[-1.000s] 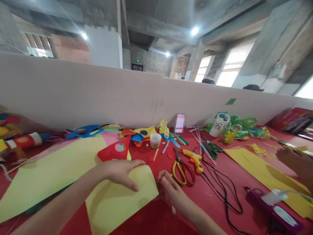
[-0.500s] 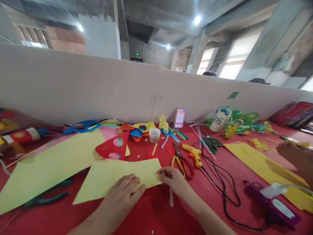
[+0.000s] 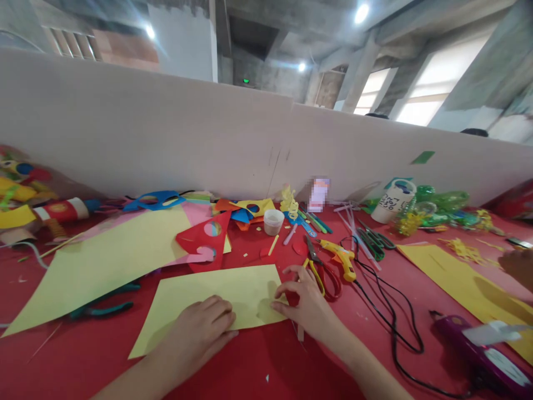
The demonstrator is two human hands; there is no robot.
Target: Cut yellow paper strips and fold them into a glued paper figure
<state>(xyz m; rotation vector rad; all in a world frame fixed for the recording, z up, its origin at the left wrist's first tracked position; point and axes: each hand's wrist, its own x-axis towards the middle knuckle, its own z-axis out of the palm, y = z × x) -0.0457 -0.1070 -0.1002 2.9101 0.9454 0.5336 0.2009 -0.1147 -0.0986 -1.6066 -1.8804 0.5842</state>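
Observation:
A sheet of pale yellow paper lies on the red table in front of me. My left hand rests flat on its near edge, fingers stretched out and close together. At the sheet's right edge is my right hand, with thumb and fingers apart and curved. Its thumb tip reaches over the paper's edge. Just beyond this hand lie scissors with one yellow and one red handle. A yellow glue gun sits right of them. Beneath my right wrist, a narrow strip is partly hidden.
A larger yellow sheet and red cut-out paper lie left. A white cup stands behind. Right are green-handled scissors, a black cord, a purple device, and another person's hand.
The camera view has turned slightly left and down. My right hand's fingers have spread from the paper's right corner. My left hand has shifted a little left, its thumb closer in.

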